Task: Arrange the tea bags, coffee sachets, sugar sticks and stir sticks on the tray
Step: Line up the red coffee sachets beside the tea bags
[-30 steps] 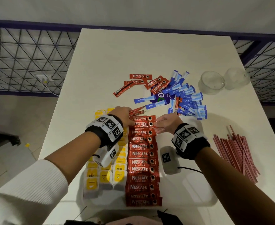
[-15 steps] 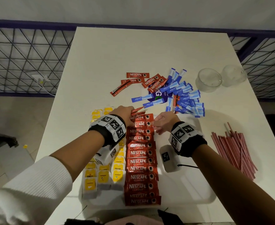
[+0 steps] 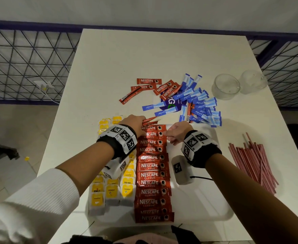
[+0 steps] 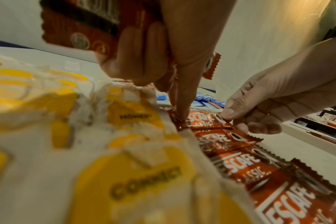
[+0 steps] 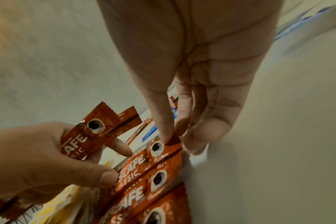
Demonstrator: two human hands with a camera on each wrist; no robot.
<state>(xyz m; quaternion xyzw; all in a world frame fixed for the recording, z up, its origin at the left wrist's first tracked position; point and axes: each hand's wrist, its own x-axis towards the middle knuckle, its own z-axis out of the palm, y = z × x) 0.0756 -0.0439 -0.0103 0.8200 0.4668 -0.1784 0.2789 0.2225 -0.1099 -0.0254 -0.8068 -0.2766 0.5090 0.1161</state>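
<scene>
A white tray (image 3: 206, 199) near me holds columns of yellow tea bags (image 3: 113, 191) and one long row of red coffee sachets (image 3: 151, 173). My left hand (image 3: 143, 125) grips a small bundle of spare coffee sachets (image 4: 77, 27) at the row's far end, and its index finger presses on the top sachet (image 4: 201, 121). My right hand (image 3: 167, 136) pinches that sachet's right end (image 5: 173, 141) between thumb and fingers. Loose coffee sachets (image 3: 153, 87) and blue sugar sticks (image 3: 197, 106) lie in a pile beyond the tray. Red stir sticks (image 3: 253, 164) lie to the right.
Two clear glass cups (image 3: 225, 86) (image 3: 253, 81) stand at the table's far right. A blue and white packet (image 3: 171, 102) lies under the sugar sticks. A wire mesh fence (image 3: 30, 67) borders the table's far side.
Both hands stay at the far end of the sachet row. The right hand has shifted slightly left along the top sachet's end.
</scene>
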